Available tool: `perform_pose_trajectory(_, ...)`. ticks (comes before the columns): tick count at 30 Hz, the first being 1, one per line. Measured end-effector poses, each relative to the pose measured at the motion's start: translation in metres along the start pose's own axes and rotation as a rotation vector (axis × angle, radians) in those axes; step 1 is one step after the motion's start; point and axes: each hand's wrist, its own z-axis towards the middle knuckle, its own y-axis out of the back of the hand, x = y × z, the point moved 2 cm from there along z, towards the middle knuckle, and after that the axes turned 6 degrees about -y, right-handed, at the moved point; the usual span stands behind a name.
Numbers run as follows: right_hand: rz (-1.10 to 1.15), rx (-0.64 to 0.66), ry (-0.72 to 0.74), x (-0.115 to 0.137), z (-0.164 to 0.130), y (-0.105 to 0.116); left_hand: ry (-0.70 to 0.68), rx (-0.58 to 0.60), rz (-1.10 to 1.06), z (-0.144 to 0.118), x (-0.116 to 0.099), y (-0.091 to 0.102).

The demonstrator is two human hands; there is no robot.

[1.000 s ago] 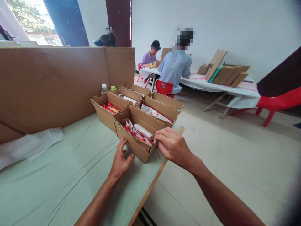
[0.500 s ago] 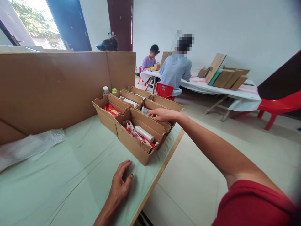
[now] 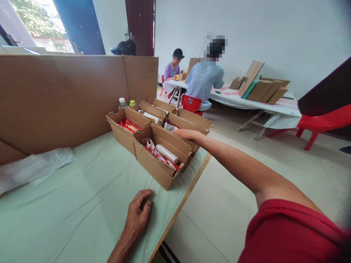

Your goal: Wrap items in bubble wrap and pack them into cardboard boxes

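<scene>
Several open cardboard boxes stand clustered on the green-covered table (image 3: pixel 82 204). The nearest box (image 3: pixel 153 170) holds red packets and a white roll (image 3: pixel 168 153). My right hand (image 3: pixel 189 135) reaches flat, palm down, over the box behind it (image 3: pixel 192 126), fingertips beside a white packet (image 3: pixel 170 127); I see nothing in it. My left hand (image 3: pixel 137 215) rests on the cloth just in front of the nearest box, fingers loosely bent and holding nothing. A box at the left (image 3: pixel 120 135) also holds red packets.
A tall cardboard partition (image 3: pixel 68 95) walls the table's far side. Bubble wrap (image 3: pixel 33 164) lies at the left, two bottles (image 3: pixel 122 103) behind the boxes. The table edge (image 3: pixel 178 212) drops to tiled floor. Two other people sit at tables beyond, near red chairs (image 3: pixel 320 122).
My right hand left the nearest box's corner and stretched out over the box behind it, then sank lower. My left hand slid back from the box onto the cloth.
</scene>
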Motion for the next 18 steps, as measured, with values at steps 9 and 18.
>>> perform_pose_trajectory(9,0.45,-0.683,0.049,0.004,-0.097,0.056,0.176,-0.007,-0.181,0.013,-0.08,0.016)
perform_pose_trajectory(18,0.41,-0.229,0.392,0.097,-0.117,0.035,0.344,-0.339,-0.73,0.015,-0.125,0.014)
